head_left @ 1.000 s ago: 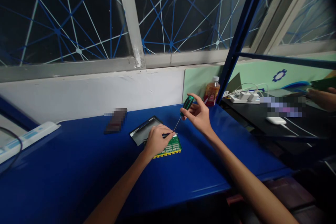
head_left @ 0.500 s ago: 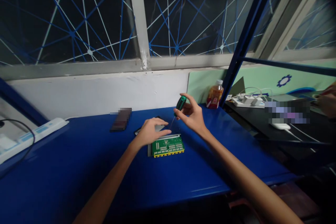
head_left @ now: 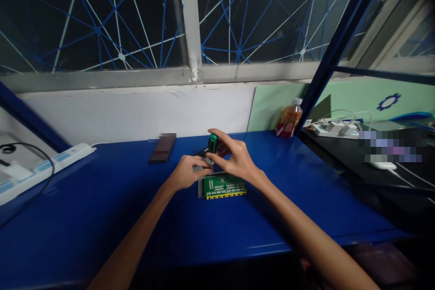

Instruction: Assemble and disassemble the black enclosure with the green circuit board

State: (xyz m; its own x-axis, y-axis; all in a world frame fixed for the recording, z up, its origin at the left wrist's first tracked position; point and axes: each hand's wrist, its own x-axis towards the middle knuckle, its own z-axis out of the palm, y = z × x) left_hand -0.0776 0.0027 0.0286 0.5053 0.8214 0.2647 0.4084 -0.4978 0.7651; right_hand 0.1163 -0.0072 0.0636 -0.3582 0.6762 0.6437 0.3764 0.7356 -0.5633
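My right hand grips a screwdriver by its green and black handle, the thin shaft pointing nearly straight down. Below it, the shaft reaches the upper left corner of a green circuit board with a yellow strip along its near edge. My left hand is closed in a pinch beside the lower shaft, just above that corner. Whether its fingertips hold the shaft or some small part cannot be made out. Behind both hands lies a dark flat object, mostly covered by them.
A dark phone-like slab lies at the back of the blue table. On the left is a white power strip with a black cable. A drink bottle stands back right, by a blue frame post. Chargers crowd the black table beyond.
My right hand has brought the screwdriver left and down to the board's upper left corner, turning it more upright. The left fingers have drawn together near the shaft. The view has shifted slightly.
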